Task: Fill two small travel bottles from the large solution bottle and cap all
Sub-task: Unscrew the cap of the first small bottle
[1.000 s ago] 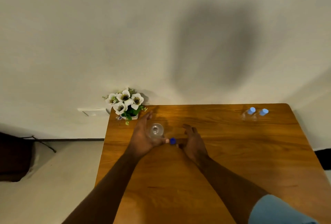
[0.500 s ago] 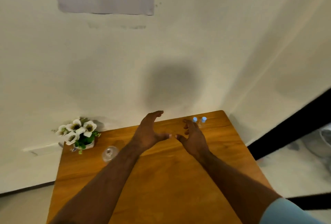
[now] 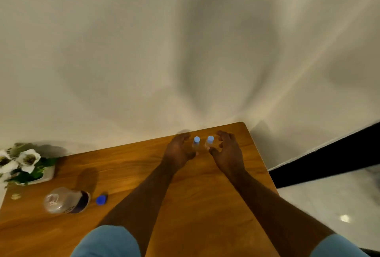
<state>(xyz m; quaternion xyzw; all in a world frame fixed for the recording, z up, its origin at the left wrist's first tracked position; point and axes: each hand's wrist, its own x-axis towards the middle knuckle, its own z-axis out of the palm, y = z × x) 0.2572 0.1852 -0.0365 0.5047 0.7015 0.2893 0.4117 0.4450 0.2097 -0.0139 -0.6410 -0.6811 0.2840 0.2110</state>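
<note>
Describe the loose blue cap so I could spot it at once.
Start at the flower pot on the wooden table's left side. Below it stands the large clear bottle, open. The loose blue cap lies just right of it, alone, darker than the small bottles' pale caps.

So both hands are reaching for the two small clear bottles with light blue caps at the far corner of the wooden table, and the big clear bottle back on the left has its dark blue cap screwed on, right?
Not quite. In the head view the large clear bottle is open; its dark blue cap lies on the wooden table beside it. The rest holds: the left hand and right hand flank the two small clear bottles with light blue caps at the far corner.
</note>
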